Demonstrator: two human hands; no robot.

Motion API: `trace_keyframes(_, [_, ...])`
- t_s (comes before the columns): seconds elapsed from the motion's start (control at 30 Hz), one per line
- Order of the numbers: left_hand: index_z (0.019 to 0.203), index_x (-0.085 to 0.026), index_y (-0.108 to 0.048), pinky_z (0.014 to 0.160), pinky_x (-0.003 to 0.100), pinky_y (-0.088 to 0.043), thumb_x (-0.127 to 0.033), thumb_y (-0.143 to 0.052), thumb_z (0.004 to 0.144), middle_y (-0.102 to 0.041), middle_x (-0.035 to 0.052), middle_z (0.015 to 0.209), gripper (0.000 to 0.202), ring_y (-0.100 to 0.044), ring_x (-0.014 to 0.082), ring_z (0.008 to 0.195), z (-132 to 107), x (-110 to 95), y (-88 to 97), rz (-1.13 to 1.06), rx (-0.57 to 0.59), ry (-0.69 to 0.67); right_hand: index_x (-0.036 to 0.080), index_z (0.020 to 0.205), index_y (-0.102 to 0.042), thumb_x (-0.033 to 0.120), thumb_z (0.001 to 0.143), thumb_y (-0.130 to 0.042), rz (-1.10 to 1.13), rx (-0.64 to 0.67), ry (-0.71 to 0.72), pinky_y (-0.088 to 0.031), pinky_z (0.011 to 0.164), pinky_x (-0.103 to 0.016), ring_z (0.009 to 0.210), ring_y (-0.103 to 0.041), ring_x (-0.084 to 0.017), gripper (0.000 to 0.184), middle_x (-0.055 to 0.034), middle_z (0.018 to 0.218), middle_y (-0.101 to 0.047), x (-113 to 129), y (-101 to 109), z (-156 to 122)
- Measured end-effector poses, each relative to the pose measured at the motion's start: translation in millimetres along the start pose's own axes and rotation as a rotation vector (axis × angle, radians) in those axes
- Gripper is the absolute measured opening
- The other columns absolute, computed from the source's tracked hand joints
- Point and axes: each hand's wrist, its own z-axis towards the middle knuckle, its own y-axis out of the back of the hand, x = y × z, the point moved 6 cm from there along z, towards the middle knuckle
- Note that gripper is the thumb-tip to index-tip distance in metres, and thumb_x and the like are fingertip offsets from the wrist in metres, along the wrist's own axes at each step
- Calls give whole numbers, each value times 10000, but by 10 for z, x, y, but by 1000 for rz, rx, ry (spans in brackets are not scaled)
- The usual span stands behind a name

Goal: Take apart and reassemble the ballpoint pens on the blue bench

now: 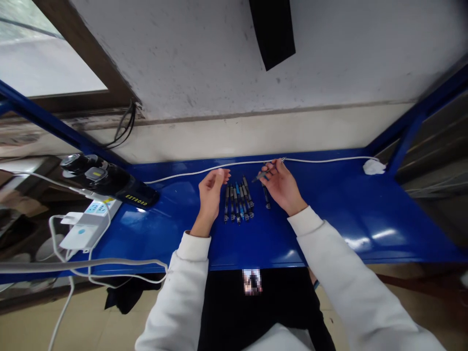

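It seems to be a simple workshop or storeroom; I cannot tell which. A blue counter [351, 200] with blue posts [407, 141] crosses the middle of the frame. Behind it stands a spotted wall [190, 63]; a window [51, 58] is at upper left, a power strip [86, 229] at left, and pale floor tiles [97, 329] at the bottom.

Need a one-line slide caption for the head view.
Right hand holding a pen over a blue surface, left hand beside a cluster of pens.
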Motion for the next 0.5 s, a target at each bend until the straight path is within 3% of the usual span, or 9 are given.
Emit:
trace_keyframes(0.1, [916,-219,-836,811,314,-540,-630,-792,1020,-800,68,986,427,-673,157,835,46,57,102,-32,-104,7,288,855,-538,690,1001,-785,55,-3,7,-518,679,-343,655,-462,-183,494,42,695,-408,49,29,16])
trace_keyframes(0.23, [887,-213,-811,797,322,-531,-615,-803,1017,-784,59,942,423,-648,156,796,44,53,102,-6,-117,-7,268,716,-376,726,1045,-669,172,32,-23,-383,548,-336,573,-245,-171,636,51,641,-237,82,41,-29])
trace_keyframes(0.5, [907,-203,-791,831,332,-540,-611,-706,1076,-791,52,897,449,-712,198,845,34,1,58,357,8,-118,267,714,-220,500,1022,-620,510,-53,6,-417,535,-318,553,-270,-161,556,49,613,-248,101,150,-68])
